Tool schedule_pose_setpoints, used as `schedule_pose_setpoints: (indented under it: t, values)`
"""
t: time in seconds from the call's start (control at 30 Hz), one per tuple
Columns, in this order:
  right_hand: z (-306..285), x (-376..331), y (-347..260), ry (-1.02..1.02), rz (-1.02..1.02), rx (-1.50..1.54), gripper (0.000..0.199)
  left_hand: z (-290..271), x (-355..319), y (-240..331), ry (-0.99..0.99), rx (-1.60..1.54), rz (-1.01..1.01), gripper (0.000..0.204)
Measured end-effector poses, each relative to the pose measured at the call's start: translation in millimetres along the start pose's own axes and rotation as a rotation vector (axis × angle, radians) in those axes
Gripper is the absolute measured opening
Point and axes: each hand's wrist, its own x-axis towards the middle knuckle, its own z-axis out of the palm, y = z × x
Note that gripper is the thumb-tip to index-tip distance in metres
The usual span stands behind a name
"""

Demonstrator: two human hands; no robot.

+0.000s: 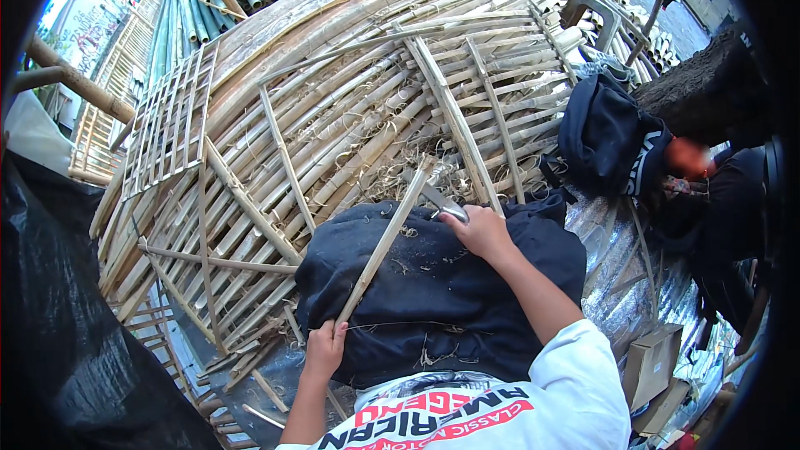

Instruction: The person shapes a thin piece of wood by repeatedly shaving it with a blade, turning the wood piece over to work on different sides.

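My left hand (325, 350) is closed round the lower end of a pale split bamboo strip (383, 243). The strip slants up and away over the dark cloth (417, 283) spread across my lap. In my right hand (484, 233) is a knife (447, 207), gripped by its handle. Its blade points up and left and lies against or just beside the strip near its far end; exact contact cannot be made out. Thin curled shavings lie on the cloth.
Ahead lies a wide stack of bamboo poles and slats (350, 142), strewn with shavings. A bamboo lattice (171, 117) leans at the left, near black plastic sheeting (67, 300). To the right are a dark backpack (612, 135), a tree trunk (696, 87) and a cardboard box (652, 364).
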Motion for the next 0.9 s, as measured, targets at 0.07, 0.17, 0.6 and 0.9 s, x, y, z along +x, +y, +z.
schedule_pose_setpoints:
  t: [0.07, 0.17, 0.6, 0.9]
  values:
    - [0.7, -9.9, 2.7, 0.129, 0.076, 0.28, 0.066, -0.4, -2.2, -2.1, 0.012, -0.002, -0.001, 0.044]
    - [-6.2, -14.0, 3.6, 0.148, 0.085, 0.944, 0.047, 0.9, 0.4, -1.6, 0.004, -0.005, -0.011, 0.045]
    - [-32.8, -39.8, -19.2, 0.01, -0.036, 1.25, 0.041, -5.4, 7.7, -28.5, -0.126, -0.223, -0.145, 0.047]
    - [-46.6, -40.6, -3.5, 0.001, 0.016, 1.275, 0.054, -10.3, 15.8, -33.2, -0.241, -0.443, -0.303, 0.041]
